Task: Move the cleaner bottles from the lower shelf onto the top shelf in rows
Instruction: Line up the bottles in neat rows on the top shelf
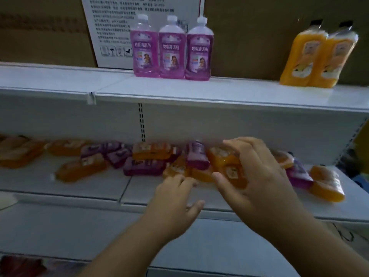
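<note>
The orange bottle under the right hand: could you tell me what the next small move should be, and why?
Probably close the right hand on the orange bottle and lift it to the top shelf, beside the two orange bottles already standing there; its fingers curve over the bottle, though whether they grip it is unclear.

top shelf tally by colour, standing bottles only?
Purple bottles: 3, upright in a row on the top shelf
Orange bottles: 2, side by side at the right, leaning a little
Total: 5
The mixed pile on the lower shelf is too blurred and overlapped to count.
</note>
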### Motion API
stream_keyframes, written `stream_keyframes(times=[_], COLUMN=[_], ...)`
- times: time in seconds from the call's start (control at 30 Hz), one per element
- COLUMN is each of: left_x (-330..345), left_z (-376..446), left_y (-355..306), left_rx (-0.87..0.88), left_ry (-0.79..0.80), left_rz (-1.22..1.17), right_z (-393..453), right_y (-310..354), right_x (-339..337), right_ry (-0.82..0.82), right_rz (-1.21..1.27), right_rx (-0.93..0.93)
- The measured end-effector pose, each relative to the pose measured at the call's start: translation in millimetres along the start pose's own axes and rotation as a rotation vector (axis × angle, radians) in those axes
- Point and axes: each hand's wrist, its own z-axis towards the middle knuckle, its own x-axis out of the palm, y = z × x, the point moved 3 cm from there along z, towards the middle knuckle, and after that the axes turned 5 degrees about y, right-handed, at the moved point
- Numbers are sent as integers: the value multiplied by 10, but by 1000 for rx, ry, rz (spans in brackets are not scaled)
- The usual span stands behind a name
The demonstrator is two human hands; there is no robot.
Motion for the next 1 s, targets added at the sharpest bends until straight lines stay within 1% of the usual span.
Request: stream_keyframes(times=[0.1, 0.2, 0.27, 0.33, 0.43, 0.47, 0.53, 0.63, 0.67, 0.73, 0.8, 0.83, 0.87, 0.93, 0.97, 1.0], left_x=[238, 409, 501, 582, 687, 723, 778, 823, 824, 849, 863, 841, 807, 699, 624, 545], left_z=[173, 533, 867, 1216, 1664, 1782, 1969, 2069, 2099, 2126, 2065, 1982, 1878, 1638, 1521, 1418], left_y=[114, 260, 383, 530, 747, 786, 846, 884, 879, 868, 812, 756, 688, 525, 429, 337], left_rx=[-37, -78, -157, -318, -521, -541, -563, -743, -765, -775, -794, -775, -718, -498, -396, -331], left_ry=[18, 11, 19, 22, -16, 15, 47, -61, -29, 34, 55, 62, 79, 129, 155, 182], left_rz=[-40, -70, -119, -275, -620, -662, -631, -843, -861, -990, -1341, -1521, -1665, -1899, -1978, -2015], right_z=[-25, 6, 60, 125, 231, 257, 292, 316, 318, 323, 325, 330, 331, 347, 375, 417], right_y=[-152, -314, -426, -549, -708, -752, -834, -933, -976, -1087, -1208, -1269, -1335, -1511, -1620, -1741], right_x=[104, 258, 346, 413, 492, 518, 567, 633, 656, 706, 758, 786, 826, 948, 1025, 1115], right_ry=[8, 27, 32, 44, 41, 32, 18, 19, 23, 30, 25, 23, 29, 72, 113, 159], right_rz=[-7, -7, -10, -34, -46, -47, -47, -34, -23, 19, 66, 93, 119, 180, 236, 330], right_rx=[42, 90, 141, 189, 272, 297, 333, 380, 397, 421, 423, 417, 410, 436, 494, 586])
